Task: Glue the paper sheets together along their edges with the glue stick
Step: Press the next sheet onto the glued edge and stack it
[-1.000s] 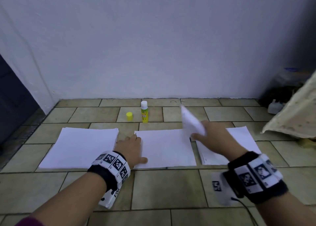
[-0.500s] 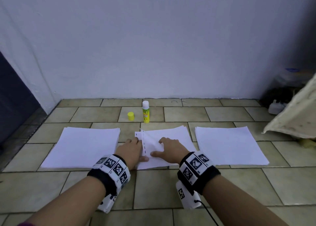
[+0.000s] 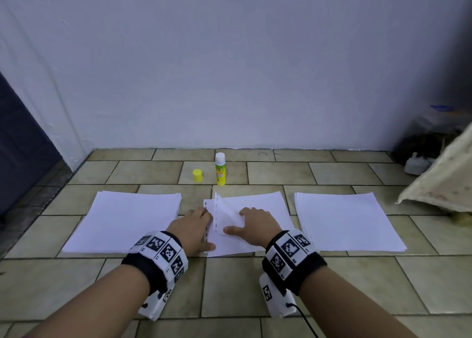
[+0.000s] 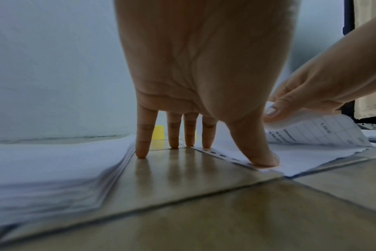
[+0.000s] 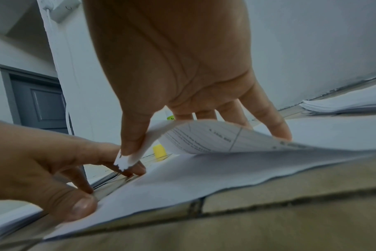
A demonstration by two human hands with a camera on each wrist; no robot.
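The right hand (image 3: 251,224), which a second ago reached over the right stack (image 3: 344,220), now lies on the middle sheet (image 3: 258,205) beside the left hand (image 3: 192,226). The top sheet (image 3: 228,216) it carried now curls there, pinched under its thumb.

A pale wall (image 3: 229,69) rises behind the tiled floor (image 3: 229,286). A dark door (image 3: 18,138) stands left of the wall. Right of it hangs a cream cloth (image 3: 444,174), with a white plug (image 3: 415,165) just beside.

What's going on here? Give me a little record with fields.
Left hand: thumb and fingertips press down at the bottom sheet's perforated edge
Right hand: pinches the top sheet, its edge curled up
Glue stick: upright by the wall, uncapped
Yellow cap: left of it
Other piles: left stack, right stack
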